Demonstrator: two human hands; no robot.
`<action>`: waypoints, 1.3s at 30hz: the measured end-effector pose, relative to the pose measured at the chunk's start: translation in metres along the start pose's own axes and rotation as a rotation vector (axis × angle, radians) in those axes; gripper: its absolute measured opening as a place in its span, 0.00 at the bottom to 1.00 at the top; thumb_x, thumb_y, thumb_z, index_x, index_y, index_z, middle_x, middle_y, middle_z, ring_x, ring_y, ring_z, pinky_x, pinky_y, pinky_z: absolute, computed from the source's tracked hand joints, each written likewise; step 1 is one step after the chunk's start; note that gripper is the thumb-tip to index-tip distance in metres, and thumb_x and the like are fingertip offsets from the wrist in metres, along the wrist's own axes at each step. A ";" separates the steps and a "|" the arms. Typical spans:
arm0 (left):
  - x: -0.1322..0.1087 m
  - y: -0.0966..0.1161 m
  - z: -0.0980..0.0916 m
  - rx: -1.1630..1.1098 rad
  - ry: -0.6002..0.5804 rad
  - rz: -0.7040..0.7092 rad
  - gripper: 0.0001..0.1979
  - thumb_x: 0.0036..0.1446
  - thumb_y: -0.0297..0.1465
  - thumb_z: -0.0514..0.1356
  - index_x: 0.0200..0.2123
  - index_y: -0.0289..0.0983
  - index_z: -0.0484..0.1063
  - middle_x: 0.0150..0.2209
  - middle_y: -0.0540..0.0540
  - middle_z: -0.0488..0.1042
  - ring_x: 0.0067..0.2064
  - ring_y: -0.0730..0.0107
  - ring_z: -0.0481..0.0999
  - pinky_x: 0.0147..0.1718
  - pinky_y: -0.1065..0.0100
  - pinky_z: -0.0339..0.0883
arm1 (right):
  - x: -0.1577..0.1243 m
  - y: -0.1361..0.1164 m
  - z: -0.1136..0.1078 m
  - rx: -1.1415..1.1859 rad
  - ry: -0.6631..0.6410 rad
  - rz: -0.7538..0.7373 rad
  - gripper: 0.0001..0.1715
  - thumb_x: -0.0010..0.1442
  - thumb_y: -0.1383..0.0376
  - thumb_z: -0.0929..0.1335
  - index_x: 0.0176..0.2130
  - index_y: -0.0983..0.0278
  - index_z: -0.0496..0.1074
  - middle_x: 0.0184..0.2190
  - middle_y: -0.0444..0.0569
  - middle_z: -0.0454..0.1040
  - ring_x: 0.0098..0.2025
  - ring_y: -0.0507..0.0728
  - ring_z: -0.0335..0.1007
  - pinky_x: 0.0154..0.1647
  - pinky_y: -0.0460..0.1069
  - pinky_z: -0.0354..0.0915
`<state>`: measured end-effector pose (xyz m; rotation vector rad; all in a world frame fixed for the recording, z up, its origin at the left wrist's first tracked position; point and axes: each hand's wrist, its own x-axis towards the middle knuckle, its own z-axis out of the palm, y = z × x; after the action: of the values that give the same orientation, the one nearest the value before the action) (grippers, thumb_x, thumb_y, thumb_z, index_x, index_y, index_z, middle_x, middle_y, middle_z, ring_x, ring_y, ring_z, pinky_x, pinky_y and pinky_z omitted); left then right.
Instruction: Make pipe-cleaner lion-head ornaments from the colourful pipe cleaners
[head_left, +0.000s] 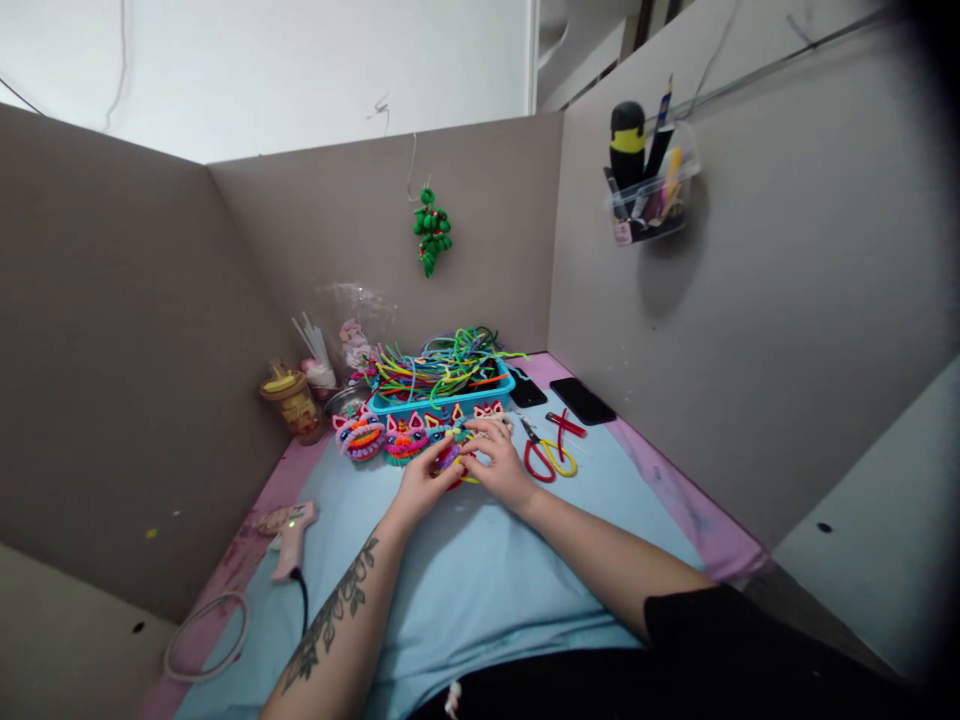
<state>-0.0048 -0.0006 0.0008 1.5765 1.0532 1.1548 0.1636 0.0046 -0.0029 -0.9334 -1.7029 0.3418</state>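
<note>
My left hand [421, 482] and my right hand [501, 466] meet over the cloth in front of the blue basket. Between them is a small pipe-cleaner figure [448, 458] with purple, yellow and red parts, mostly covered by my fingers. Both sets of fingers are closed around its sides. Just left of my hands stand two finished-looking pipe-cleaner animal heads, one pink and purple [360, 438], the other pink and orange [406, 440]. Further such heads behind my fingers are partly hidden. To the right of my right hand lie scissors [550, 457] with red and yellow handles.
Loose pipe cleaners fill the blue basket [397, 411]. A black phone [583, 401] lies at the right. On the left are a pink glue gun [295, 540] with a cord and a lidded cup [295, 408]. Grey partitions surround the table; a tool holder [649, 208] hangs on the right one.
</note>
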 end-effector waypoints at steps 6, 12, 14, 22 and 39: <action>0.002 0.001 -0.002 -0.133 0.013 -0.064 0.26 0.43 0.37 0.68 0.47 0.35 0.73 0.48 0.39 0.74 0.46 0.56 0.74 0.45 0.60 0.68 | 0.001 0.001 -0.001 0.003 0.009 0.035 0.02 0.51 0.64 0.70 0.27 0.57 0.75 0.43 0.49 0.70 0.53 0.62 0.59 0.58 0.60 0.49; 0.002 0.000 -0.002 -0.459 0.068 -0.157 0.21 0.43 0.35 0.67 0.42 0.33 0.75 0.42 0.38 0.77 0.41 0.59 0.76 0.43 0.60 0.68 | 0.000 0.003 0.003 0.129 0.005 0.153 0.03 0.51 0.63 0.69 0.30 0.59 0.74 0.43 0.49 0.69 0.50 0.59 0.63 0.56 0.57 0.53; 0.003 0.001 -0.003 -0.510 0.093 -0.162 0.20 0.40 0.33 0.69 0.40 0.32 0.76 0.42 0.38 0.77 0.41 0.58 0.77 0.41 0.61 0.69 | 0.000 0.005 0.005 0.202 -0.005 0.222 0.05 0.51 0.62 0.70 0.30 0.60 0.74 0.43 0.49 0.69 0.49 0.58 0.64 0.56 0.56 0.54; 0.002 0.002 -0.005 -0.599 0.093 -0.202 0.19 0.38 0.28 0.68 0.38 0.33 0.76 0.42 0.40 0.77 0.39 0.63 0.77 0.37 0.65 0.69 | 0.001 0.009 0.008 0.539 -0.083 0.427 0.12 0.46 0.56 0.72 0.28 0.61 0.76 0.55 0.52 0.64 0.57 0.61 0.60 0.57 0.56 0.55; 0.002 0.002 -0.003 -0.599 0.054 -0.215 0.17 0.38 0.28 0.69 0.37 0.35 0.76 0.38 0.43 0.78 0.36 0.68 0.76 0.37 0.68 0.69 | 0.001 0.006 0.009 0.633 -0.179 0.482 0.16 0.47 0.53 0.72 0.23 0.63 0.72 0.57 0.52 0.61 0.59 0.63 0.58 0.59 0.57 0.52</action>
<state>-0.0076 0.0015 0.0034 0.9451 0.7854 1.2217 0.1580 0.0116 -0.0092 -0.8311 -1.3648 1.2360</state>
